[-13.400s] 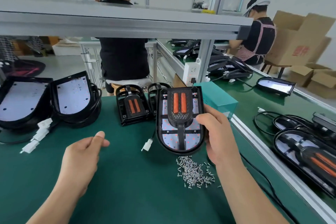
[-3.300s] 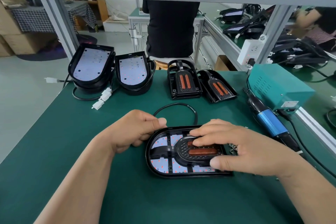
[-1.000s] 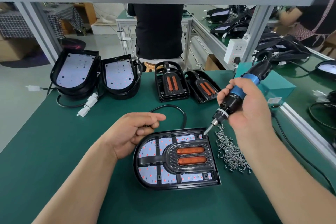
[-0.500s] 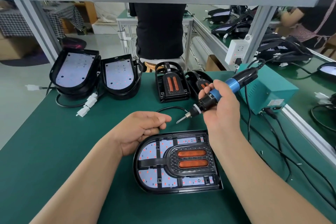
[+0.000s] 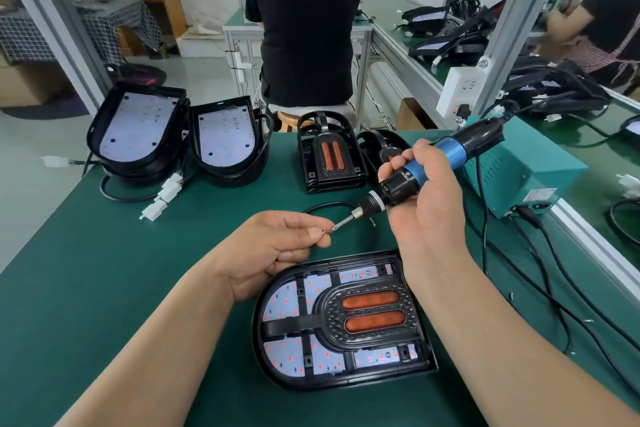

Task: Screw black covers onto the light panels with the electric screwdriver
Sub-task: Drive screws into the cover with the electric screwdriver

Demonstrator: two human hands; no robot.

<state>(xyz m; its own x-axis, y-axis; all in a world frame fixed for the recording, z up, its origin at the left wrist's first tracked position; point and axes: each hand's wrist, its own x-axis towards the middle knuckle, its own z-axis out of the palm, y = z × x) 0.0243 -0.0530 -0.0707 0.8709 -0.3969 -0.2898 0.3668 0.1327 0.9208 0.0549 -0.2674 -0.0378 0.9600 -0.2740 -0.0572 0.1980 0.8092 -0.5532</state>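
Note:
A light panel (image 5: 298,302) lies flat on the green mat in front of me, with a black cover (image 5: 372,314) with two orange strips set on it. My right hand (image 5: 426,215) grips the blue and black electric screwdriver (image 5: 433,163), held above the panel with its bit pointing left. My left hand (image 5: 277,246) pinches a small screw (image 5: 322,232) between thumb and forefinger, right at the bit's tip.
Two bare light panels (image 5: 225,146) lean at the back left with white connectors (image 5: 162,198). Two spare black covers (image 5: 329,156) stand behind the screwdriver. A teal power box (image 5: 526,177) sits at the right with cables (image 5: 554,281) trailing over the mat. A person in black (image 5: 304,45) stands behind the bench.
The left hand's fingers have come up to the bit's tip with a screw pinched in them. The right hand still holds the screwdriver in nearly the same place.

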